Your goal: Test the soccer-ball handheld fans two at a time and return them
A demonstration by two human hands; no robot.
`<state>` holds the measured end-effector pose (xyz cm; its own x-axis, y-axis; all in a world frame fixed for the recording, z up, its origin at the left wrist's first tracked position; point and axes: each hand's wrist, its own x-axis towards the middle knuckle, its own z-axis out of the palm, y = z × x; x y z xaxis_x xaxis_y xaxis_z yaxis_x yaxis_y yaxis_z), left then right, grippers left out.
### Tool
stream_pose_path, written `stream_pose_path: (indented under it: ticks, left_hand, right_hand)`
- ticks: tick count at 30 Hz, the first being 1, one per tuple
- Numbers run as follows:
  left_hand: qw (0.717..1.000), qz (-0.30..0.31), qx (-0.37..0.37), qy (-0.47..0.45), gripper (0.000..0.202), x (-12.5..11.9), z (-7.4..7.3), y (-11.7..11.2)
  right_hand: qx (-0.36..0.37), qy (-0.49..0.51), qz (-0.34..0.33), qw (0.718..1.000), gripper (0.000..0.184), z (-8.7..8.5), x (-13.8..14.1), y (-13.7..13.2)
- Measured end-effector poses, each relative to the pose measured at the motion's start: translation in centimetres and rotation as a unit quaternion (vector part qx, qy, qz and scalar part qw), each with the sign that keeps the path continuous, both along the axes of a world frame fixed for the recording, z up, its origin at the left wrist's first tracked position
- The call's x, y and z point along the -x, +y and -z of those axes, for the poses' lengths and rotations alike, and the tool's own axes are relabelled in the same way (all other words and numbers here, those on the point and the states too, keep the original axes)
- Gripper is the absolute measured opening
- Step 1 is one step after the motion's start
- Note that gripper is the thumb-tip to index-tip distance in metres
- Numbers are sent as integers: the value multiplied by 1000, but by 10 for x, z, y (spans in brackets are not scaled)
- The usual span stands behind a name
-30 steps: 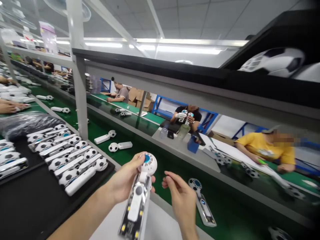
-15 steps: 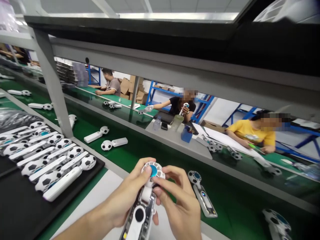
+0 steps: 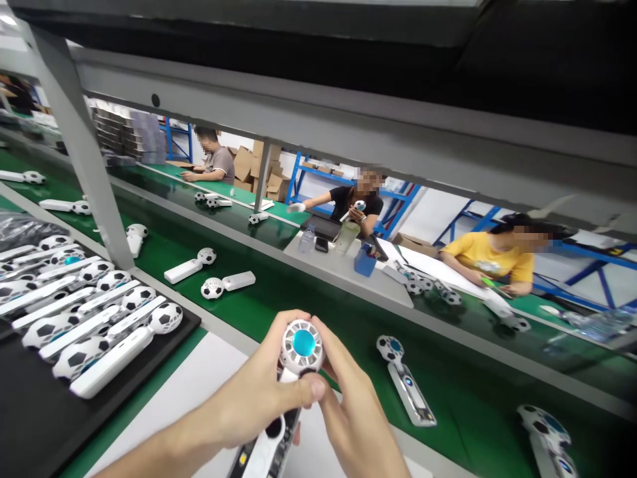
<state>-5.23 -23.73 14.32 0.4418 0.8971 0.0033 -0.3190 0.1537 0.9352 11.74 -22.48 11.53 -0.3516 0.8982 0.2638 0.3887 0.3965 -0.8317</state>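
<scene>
Head view: both hands (image 3: 259, 398) (image 3: 355, 405) clasp the device (image 3: 300, 360), round end (image 3: 303, 343) pointing away, handle (image 3: 263, 453) slanting down-left.

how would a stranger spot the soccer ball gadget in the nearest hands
Find the wide green belt crossing the picture. At its near side, the left hand and right hand cup the soccer-ball gadget, its white round head showing a turquoise centre. Its neighbours lie on the belt or black tray; this one is held.
</scene>
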Motion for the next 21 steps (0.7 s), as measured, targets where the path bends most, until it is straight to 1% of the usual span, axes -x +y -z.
stream_pose_path:
  ticks: [3, 6, 9, 11, 13, 15, 17, 18, 21]
  left_hand:
    - [1000, -6, -4, 20, 63, 2, -5, -3]
    - [999, -10, -26, 31, 56, 5, -8, -7]
    - [999, 2, -28, 28, 58, 7, -8, -5]
    - [1000, 14, -13, 15, 64, 8, -7, 0]
    - [1000, 16, -1, 8, 68, 9, -5, 6]
    - [1000, -4, -15, 19, 68, 13, -2, 13]
    - [996, -45, -47, 55, 67, 20, 0, 20]
    - [992, -66, -64, 86, 65, 25, 2, 24]
    - [968, -103, -90, 209, 62, 45, 13, 35]
  right_hand:
    - [-38, 7, 27, 999, 52, -3, 9, -5]
    - [-69, 14, 36, 997, 51, -3, 13, -9]
    - [-85, 2, 46, 995, 52, -3, 14, -9]
    - [-87, -15, 49, 995, 51, -4, 13, -6]
    - [-72, -31, 35, 996, 50, -5, 10, -2]
    - [-46, -31, 15, 998, 50, -6, 3, 4]
    - [-21, -26, 26, 999, 51, -7, -8, 11]
    - [-13, -26, 48, 998, 52, -7, -14, 15]
    - [2, -38, 108, 993, 50, -2, -29, 31]
